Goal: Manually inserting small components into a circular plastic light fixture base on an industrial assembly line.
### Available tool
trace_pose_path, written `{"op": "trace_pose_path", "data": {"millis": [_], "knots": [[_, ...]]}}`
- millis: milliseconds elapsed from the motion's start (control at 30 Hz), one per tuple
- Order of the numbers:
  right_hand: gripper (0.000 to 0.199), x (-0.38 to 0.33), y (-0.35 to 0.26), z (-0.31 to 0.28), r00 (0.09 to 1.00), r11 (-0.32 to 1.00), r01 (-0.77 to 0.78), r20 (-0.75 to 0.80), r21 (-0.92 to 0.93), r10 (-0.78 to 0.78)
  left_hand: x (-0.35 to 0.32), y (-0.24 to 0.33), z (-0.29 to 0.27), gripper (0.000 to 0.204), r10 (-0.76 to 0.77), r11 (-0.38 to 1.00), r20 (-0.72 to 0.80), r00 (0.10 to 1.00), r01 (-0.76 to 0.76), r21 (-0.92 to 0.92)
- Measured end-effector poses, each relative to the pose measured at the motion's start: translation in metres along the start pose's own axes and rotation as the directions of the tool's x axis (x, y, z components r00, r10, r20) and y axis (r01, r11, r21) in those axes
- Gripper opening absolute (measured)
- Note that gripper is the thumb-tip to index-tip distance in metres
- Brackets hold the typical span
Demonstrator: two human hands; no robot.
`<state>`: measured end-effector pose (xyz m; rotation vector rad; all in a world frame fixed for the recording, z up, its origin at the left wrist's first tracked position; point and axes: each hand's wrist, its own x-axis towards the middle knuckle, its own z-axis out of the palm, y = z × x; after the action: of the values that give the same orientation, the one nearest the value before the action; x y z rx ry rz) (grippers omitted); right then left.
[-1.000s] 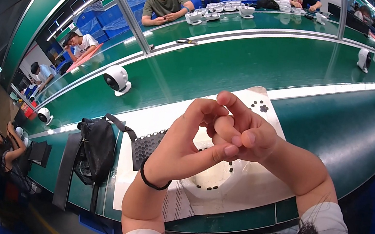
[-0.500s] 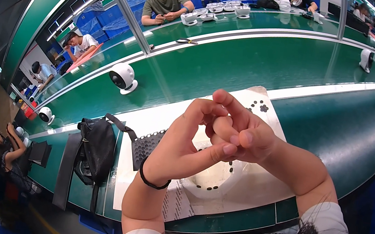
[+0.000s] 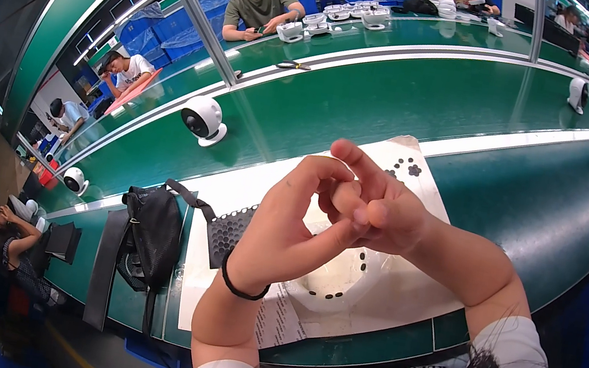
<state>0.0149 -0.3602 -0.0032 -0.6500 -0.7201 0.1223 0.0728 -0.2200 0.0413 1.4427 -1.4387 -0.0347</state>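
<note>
Since the earlier frames, the white round-headed device (image 3: 202,117) on the green belt (image 3: 402,85) has shifted rightward, and both hands have edged slightly left. Beneath them, a white dish (image 3: 373,273) with small black spots sits on a pale sheet (image 3: 408,294); its hollow faces up, but the hands cover its far part, so I cannot tell its long axis. The left hand (image 3: 282,213) and right hand (image 3: 389,218) meet above it, fingers curled and tips together; I cannot tell whether they pinch anything. Left of the dish lie a black dotted pad (image 3: 227,233) and a black bag (image 3: 156,231). The sheet slants up rightward across the glossy dark-green desk (image 3: 537,207). Beyond the belt, behind 1 slanting metal post (image 3: 192,6), a person in an olive shirt (image 3: 264,10) sits near white parts (image 3: 352,14) and blue bins (image 3: 170,45).
</note>
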Motion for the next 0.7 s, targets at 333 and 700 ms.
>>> {"op": "trace_pose_path", "data": {"millis": [333,700], "knots": [[0.065,0.002,0.001,0.003,0.999,0.999,-0.007,0.053,0.032,0.006,-0.001,0.003,-0.007,0.041,0.005,1.0,0.05,0.999,-0.006,0.022],[0.072,0.003,0.003,0.008,0.998,0.998,-0.029,0.05,0.051,0.027,-0.003,0.003,-0.013,0.044,-0.019,0.999,0.079,0.997,0.022,-0.034]]}}
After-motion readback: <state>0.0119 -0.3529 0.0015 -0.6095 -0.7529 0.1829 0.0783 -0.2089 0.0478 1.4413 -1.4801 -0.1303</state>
